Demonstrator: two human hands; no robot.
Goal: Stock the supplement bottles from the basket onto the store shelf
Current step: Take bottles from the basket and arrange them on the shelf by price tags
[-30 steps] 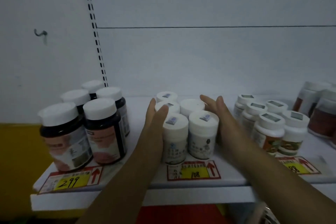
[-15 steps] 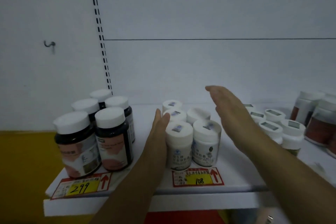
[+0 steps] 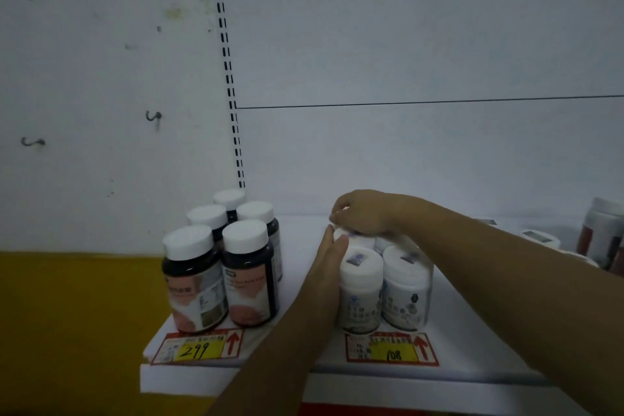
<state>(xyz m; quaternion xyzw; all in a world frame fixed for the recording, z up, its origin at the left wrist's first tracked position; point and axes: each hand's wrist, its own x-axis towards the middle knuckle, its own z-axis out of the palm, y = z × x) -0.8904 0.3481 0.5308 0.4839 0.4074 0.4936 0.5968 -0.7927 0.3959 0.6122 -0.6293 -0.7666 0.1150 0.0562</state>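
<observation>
A cluster of white supplement bottles stands on the white shelf (image 3: 300, 267), with two in front (image 3: 359, 294) (image 3: 407, 290) and others behind. My left hand (image 3: 329, 267) lies flat with straight fingers against the left side of the cluster. My right hand (image 3: 364, 213) reaches over from the right, its fingers curled down round the cap of a rear white bottle (image 3: 354, 236), which it mostly hides. The basket is out of view.
Several dark bottles with white caps (image 3: 250, 273) stand in a group at the shelf's left end. More white-capped bottles (image 3: 540, 240) and brown ones (image 3: 601, 233) sit at the right. Red-and-yellow price tags (image 3: 199, 348) (image 3: 391, 349) line the front edge.
My right hand left the right side of the cluster, rose, and came down over a rear bottle's cap. My left hand stayed pressed on the left side. The view tilted upward.
</observation>
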